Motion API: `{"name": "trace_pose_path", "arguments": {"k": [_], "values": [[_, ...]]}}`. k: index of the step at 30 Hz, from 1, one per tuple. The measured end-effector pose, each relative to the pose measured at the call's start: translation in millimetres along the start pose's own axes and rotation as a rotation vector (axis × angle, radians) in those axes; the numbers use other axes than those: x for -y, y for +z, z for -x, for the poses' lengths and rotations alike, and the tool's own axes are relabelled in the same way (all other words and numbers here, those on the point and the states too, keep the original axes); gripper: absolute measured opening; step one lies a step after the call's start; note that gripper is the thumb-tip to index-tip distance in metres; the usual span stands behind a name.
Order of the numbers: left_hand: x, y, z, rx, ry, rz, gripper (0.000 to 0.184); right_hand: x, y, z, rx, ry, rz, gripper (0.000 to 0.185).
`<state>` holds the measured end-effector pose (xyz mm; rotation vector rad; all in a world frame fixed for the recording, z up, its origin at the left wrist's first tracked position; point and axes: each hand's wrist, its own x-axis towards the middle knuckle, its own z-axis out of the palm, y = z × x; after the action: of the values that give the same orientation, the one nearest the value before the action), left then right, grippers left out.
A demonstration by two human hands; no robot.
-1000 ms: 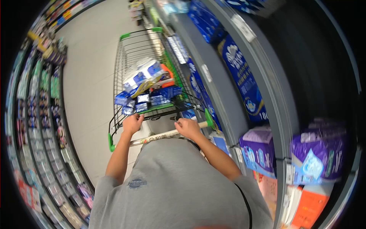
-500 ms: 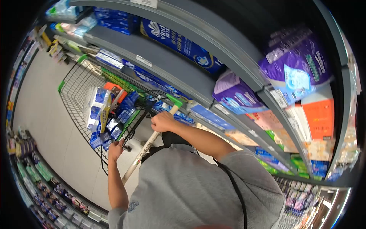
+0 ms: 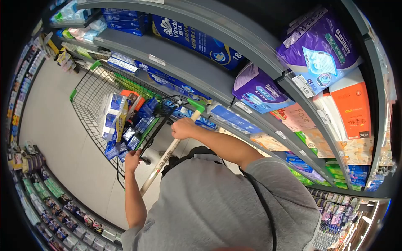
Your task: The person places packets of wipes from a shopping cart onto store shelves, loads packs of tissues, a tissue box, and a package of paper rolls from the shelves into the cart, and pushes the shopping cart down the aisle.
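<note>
My right hand (image 3: 183, 128) is wrapped round the pale handle bar (image 3: 171, 147) of a black wire shopping cart (image 3: 93, 121), close to the bar's green end cap. Farther left, my left hand (image 3: 132, 160) is closed at the cart's near rim, its fingers partly hidden by the frame. Inside the basket lie a white-and-blue wrapped pack (image 3: 109, 115), a yellow pack (image 3: 122, 121), an orange-and-black item (image 3: 133, 100) and several small blue packets (image 3: 133, 138).
Grey shelving (image 3: 197, 83) runs along the right side, close to the cart, holding blue Vinda packs (image 3: 197, 39) and purple Banitore packs (image 3: 320, 50). Tiled floor (image 3: 50, 108) stretches left of the cart. Another stocked shelf (image 3: 54, 201) curves along the far left.
The cart and both hands appear slightly farther right in view, and the shelves have shifted a little. Both hands keep the same hold.
</note>
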<state>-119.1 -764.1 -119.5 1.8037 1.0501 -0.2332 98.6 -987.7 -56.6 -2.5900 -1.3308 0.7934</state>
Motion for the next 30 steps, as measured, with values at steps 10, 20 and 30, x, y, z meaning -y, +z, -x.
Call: {"name": "trace_pose_path", "arguments": {"k": [10,20,30], "values": [[16.6,37.8,30.4,-0.111,0.081,0.017,0.032,-19.1,27.8,43.7,-0.05,-0.079,-0.007,0.038],[42.0,97.4,89.1,-0.163,0.059,0.013,0.03,-48.7,69.0,132.7,-0.212,-0.162,-0.073,0.037],[55.8,169.5,178.7,-0.105,0.029,0.041,0.025,-75.9,91.2,241.0,-0.207,-0.159,-0.156,0.027]]}}
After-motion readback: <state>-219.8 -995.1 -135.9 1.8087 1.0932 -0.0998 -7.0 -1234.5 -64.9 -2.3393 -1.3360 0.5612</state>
